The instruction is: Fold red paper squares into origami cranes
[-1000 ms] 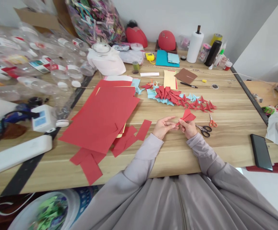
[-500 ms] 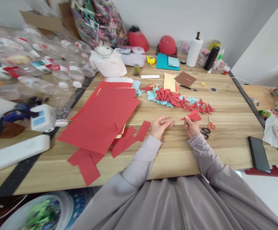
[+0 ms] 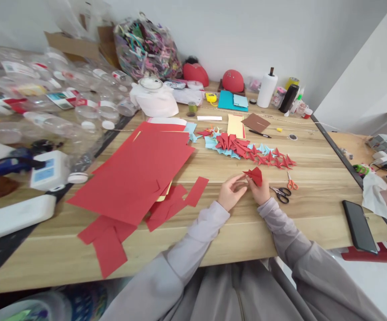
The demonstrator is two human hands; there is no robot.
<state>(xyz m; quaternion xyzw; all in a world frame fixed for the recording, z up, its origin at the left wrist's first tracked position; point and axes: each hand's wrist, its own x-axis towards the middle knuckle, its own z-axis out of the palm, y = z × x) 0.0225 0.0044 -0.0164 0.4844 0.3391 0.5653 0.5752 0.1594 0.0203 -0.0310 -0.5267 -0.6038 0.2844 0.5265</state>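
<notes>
A small folded red paper piece point(image 3: 255, 176) is held in my right hand point(image 3: 259, 191), its pointed end toward the left. My left hand point(image 3: 232, 191) is right beside it, thumb and fingers apart, fingertips close to the paper's tip; whether they touch it is hard to tell. Behind my hands lies a row of folded red pieces point(image 3: 240, 145) and light blue ones point(image 3: 213, 142). Large red sheets point(image 3: 140, 169) are stacked to the left, with small red rectangles point(image 3: 196, 191) around them.
Black scissors point(image 3: 282, 194) and orange scissors point(image 3: 291, 183) lie right of my hands. A phone point(image 3: 359, 225) is near the right edge. Plastic bottles point(image 3: 86, 111) crowd the left; a white roll point(image 3: 267, 90) stands at the back.
My right hand has moved left with the folded red piece, and my left hand has come over beside it. The view has shifted slightly.
</notes>
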